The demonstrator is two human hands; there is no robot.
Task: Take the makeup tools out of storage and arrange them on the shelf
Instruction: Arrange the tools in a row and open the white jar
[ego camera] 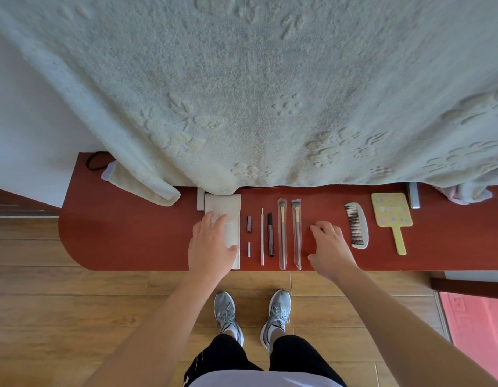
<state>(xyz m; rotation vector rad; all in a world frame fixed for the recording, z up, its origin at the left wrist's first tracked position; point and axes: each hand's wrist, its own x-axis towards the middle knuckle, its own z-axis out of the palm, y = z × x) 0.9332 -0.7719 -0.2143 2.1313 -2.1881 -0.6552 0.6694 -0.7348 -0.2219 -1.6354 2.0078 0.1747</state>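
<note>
In the head view, a long red-brown shelf (130,238) with a rounded left end ran under a pale hanging towel with raised flower patterns (242,93). The left hand (211,247) lay flat, fingers relaxed, on a white cloth pouch (228,208) spread on the shelf. Just right of it, in a tidy row, lay a short dark tube (249,224) with a small white piece (249,249) below it, a thin pale pink stick (262,238), a dark pen-shaped liner (270,236), and two gold-handled brushes in clear sleeves (282,233) (297,236). The right hand (330,247) rested just right of the brushes, fingers bent with the tips on the shelf; whether it pinched anything could not be told. Beyond it lay a white curved comb (357,226) and a yellow hand mirror with a handle (391,210).
</note>
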